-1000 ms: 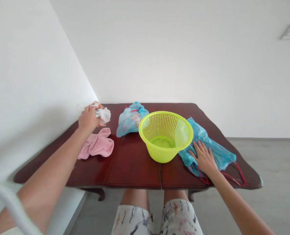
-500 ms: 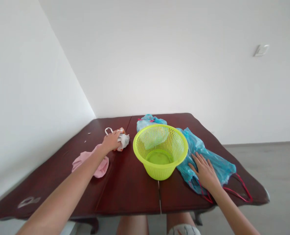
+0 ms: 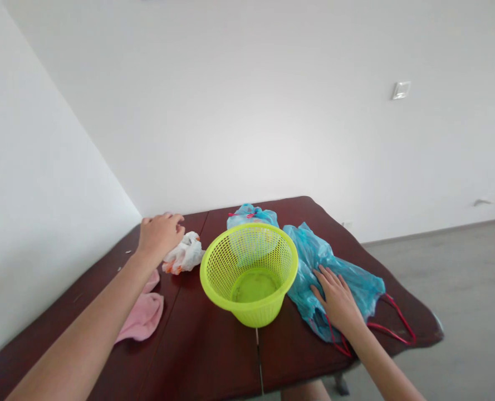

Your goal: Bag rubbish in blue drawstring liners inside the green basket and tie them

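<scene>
My left hand (image 3: 162,233) is raised over the table's left side, close to a crumpled white plastic bag (image 3: 184,254) with orange marks. Its fingers are loosely bent and apart, and nothing shows in them. My right hand (image 3: 334,295) lies with fingers spread flat on a blue plastic bag (image 3: 356,270) with red drawstrings. Between the hands stands a yellow-green mesh basket (image 3: 251,318), with nothing in it. Behind the basket, and partly hidden by it, is a second blue bag (image 3: 251,214) with a red tie.
A pink cloth (image 3: 142,317) lies at the left, partly covered by my left forearm. Everything rests on a dark red wooden table (image 3: 205,356) with seams across its top. White walls (image 3: 247,111) stand behind and to the left. Small pale scraps lie near the left wall.
My left hand has let go of the white bag and lifted up and left of it. The bag lies turned on the table. The view has shifted; my right hand stays on the blue bag.
</scene>
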`<state>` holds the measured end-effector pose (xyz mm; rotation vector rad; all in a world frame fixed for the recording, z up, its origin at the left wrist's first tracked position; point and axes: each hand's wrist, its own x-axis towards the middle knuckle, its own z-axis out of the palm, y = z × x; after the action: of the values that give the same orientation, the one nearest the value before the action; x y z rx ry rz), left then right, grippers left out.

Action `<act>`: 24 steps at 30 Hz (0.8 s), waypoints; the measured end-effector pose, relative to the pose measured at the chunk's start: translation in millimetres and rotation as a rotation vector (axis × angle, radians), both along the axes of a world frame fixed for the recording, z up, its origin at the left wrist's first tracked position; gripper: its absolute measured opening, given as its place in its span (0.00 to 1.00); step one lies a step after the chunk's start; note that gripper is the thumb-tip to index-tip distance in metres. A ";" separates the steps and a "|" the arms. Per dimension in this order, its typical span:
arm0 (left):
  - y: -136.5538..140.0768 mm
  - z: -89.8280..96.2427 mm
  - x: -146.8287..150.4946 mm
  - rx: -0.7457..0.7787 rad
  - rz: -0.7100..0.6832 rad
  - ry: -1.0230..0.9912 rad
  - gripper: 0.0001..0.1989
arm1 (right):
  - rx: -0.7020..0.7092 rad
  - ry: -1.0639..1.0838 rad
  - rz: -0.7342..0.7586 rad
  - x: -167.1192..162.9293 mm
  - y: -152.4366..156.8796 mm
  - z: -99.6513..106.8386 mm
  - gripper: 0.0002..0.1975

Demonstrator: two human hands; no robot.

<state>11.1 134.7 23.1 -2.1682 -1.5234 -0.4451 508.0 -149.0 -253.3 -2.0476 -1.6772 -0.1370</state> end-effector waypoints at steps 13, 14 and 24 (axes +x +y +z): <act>120.2 -69.7 173.7 -0.475 -0.590 -0.250 0.29 | 0.024 0.031 -0.002 3.2 0.7 -3.0 0.29; 127.0 -71.7 182.0 -0.492 -0.601 -0.251 0.29 | 0.021 0.032 -0.005 3.1 0.7 -3.3 0.28; 132.4 -85.4 224.4 -0.712 -0.696 -0.210 0.32 | 0.028 0.023 -0.022 6.0 2.5 -8.0 0.28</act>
<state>235.5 267.1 -62.3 -3.3187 -1.0618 -0.3809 514.0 -146.5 -261.2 -2.0397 -1.6307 -0.1429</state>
